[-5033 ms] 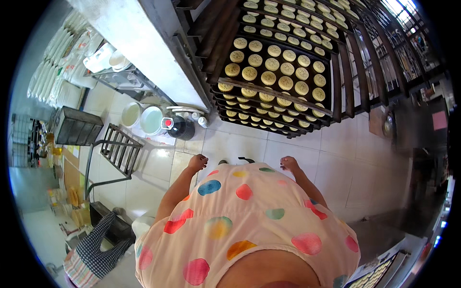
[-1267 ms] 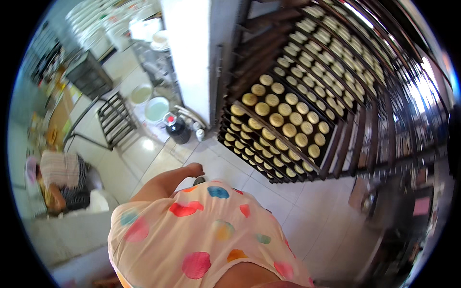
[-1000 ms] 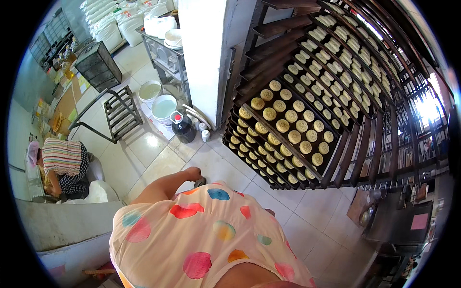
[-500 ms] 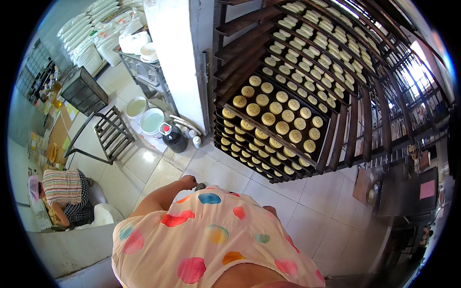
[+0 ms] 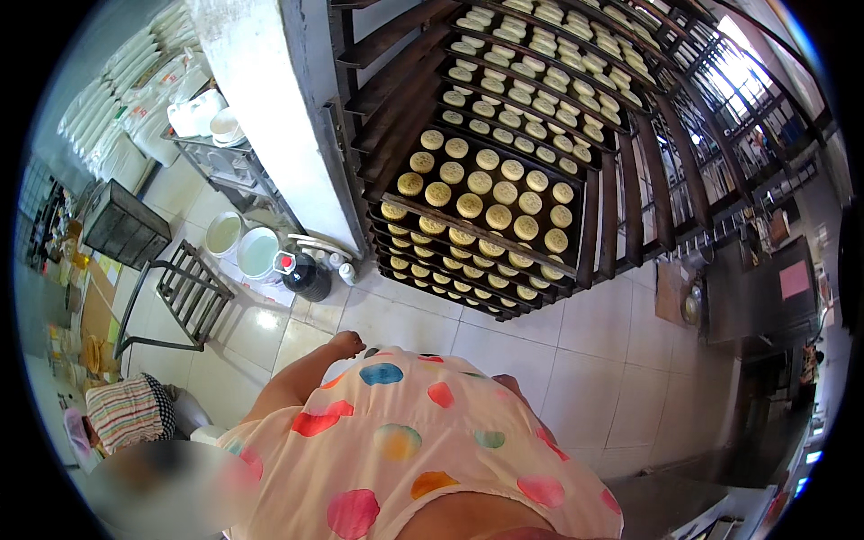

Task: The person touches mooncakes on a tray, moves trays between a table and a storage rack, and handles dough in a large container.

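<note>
My left hand (image 5: 346, 344) hangs in front of my polka-dot clothing, its fingers curled in, and no object shows in it. My right hand (image 5: 510, 384) is only a small patch at the right side of my clothing; its fingers are hidden. Neither hand touches anything that I can see. Ahead stands a tall dark metal rack (image 5: 589, 225) loaded with trays (image 5: 531, 202) of round, pale, stamped pastries (image 5: 480, 183). A dark jug (image 5: 307, 279) with a red cap sits on the tiled floor beyond my left hand.
Two white buckets (image 5: 258, 252) and a metal chair frame (image 5: 193, 292) stand on the left. A white pillar (image 5: 270, 117) rises beside the rack. Farther left another person (image 5: 130, 412) in a striped top bends over. A dark cabinet (image 5: 760, 292) is at right.
The view has shifted, so the rack, pillar and buckets lie farther left. A metal surface now shows at lower right. Both hands stay low near my clothing.
</note>
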A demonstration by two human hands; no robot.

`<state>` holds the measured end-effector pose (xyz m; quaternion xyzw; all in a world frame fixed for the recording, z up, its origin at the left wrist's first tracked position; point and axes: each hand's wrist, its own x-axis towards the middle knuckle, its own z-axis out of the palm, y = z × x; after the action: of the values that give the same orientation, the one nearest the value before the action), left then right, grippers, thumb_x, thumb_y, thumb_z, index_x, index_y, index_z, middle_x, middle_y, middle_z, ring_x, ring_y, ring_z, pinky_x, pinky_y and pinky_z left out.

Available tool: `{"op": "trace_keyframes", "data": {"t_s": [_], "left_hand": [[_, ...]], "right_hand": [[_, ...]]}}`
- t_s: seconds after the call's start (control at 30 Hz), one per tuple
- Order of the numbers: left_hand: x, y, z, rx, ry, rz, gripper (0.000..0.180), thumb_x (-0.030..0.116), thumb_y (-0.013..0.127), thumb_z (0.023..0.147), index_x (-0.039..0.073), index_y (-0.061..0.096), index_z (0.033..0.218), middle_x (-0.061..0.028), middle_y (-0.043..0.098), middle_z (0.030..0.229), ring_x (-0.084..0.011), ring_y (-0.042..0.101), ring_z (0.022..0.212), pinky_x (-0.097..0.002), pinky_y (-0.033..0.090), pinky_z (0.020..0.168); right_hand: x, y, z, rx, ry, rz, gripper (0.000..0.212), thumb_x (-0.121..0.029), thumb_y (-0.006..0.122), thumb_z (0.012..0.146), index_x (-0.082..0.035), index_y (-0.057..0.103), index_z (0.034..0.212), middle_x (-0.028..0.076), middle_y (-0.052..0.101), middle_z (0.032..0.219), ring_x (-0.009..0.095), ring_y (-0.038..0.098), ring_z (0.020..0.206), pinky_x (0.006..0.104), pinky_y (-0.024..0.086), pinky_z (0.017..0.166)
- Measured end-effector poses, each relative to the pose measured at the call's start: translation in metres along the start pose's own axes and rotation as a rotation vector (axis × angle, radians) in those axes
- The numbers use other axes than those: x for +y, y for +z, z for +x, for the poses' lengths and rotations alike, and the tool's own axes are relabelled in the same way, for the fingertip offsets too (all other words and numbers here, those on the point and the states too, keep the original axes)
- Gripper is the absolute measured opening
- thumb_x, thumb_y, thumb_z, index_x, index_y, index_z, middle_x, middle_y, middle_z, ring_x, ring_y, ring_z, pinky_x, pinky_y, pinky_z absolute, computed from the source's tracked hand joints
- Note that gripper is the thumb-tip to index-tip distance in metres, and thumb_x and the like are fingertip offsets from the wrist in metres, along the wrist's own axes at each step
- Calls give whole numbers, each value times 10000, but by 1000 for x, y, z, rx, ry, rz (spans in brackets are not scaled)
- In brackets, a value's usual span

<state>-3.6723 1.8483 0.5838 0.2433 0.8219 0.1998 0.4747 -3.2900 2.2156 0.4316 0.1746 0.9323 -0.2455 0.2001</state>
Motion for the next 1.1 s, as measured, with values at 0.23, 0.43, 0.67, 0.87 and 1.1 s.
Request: {"op": "trace_keyframes", "data": {"t_s": [0.23, 0.43, 0.67, 0.87, 1.1], "left_hand": [[-14, -2, -3, 10, -4, 5, 308, 310, 610, 782, 9, 631, 843, -82, 650, 687, -169, 614, 542, -315, 495, 499], [-29, 1, 2, 30, 52, 35, 325, 336, 605, 773, 18, 651, 826, -81, 673, 707, -190, 642, 607, -330, 520, 598], [-43, -1, 16, 74, 139, 163, 382, 384, 592, 742, 38, 678, 879, -192, 656, 890, -339, 628, 860, -400, 499, 773], [-37, -11, 22, 81, 157, 168, 391, 391, 595, 730, 38, 682, 875, -197, 653, 895, -336, 627, 864, -398, 498, 772], [-70, 6, 69, 105, 352, 164, 362, 389, 548, 781, 72, 690, 882, -152, 668, 855, -288, 645, 813, -380, 500, 731]], "right_hand": [[-44, -64, -25, -1, -119, -258, 223, -176, 499, 828, -13, 580, 699, 110, 639, 687, 225, 644, 597, 342, 522, 550], [-77, -88, -30, 23, 222, 558, 208, -161, 500, 828, -10, 557, 696, 99, 625, 666, 183, 626, 542, 323, 512, 469], [-86, -85, -18, 49, 754, 1029, 219, -157, 478, 835, -15, 545, 682, 89, 606, 631, 174, 615, 535, 317, 508, 468], [-77, -81, -18, 1, 726, 1011, 141, -124, 597, 804, 16, 596, 820, 131, 636, 786, 222, 643, 642, 349, 527, 523], [-64, -67, -13, -124, 711, 878, 153, -162, 664, 664, -57, 611, 762, 92, 645, 749, 244, 630, 606, 376, 501, 547]]}}
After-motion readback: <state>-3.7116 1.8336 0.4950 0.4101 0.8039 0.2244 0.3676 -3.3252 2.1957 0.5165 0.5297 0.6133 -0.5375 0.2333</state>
